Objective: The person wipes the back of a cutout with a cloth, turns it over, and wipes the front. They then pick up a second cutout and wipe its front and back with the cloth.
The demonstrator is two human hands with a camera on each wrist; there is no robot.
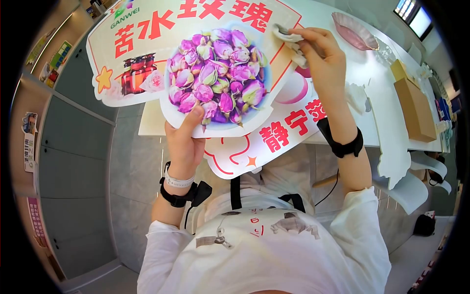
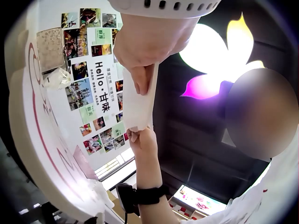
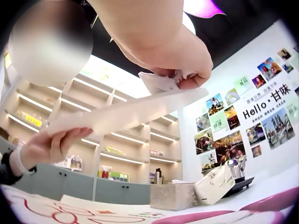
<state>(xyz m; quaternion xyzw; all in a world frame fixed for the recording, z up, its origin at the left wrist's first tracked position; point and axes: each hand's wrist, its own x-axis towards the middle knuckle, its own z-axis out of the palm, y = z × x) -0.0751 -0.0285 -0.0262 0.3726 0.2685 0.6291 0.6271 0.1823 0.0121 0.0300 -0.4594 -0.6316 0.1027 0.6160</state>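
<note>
A cut-out sign board point(image 1: 215, 73) printed with pink rosebuds and red characters is held up, tilted, over the white table. My left hand point(image 1: 183, 144) grips its lower edge, thumb on the printed face and fingers behind. At the board's right side, my right hand point(image 1: 320, 56) pinches a crumpled white wipe point(image 1: 288, 35) with greyish patches against the print. In the right wrist view, the wipe point(image 3: 161, 83) lies at the board's edge under the fingers. A second sign board point(image 1: 293, 125) with red characters lies beneath, partly covered and jutting past the table's front edge.
On the white table point(image 1: 342, 24) stand a pink fluted dish point(image 1: 355, 32) and, to the right, a brown cardboard box point(image 1: 415, 110). A white cut-out board point(image 1: 391, 152) overhangs the edge there. Grey cabinets point(image 1: 78, 166) line the left; white chairs point(image 1: 409, 188) stand at right.
</note>
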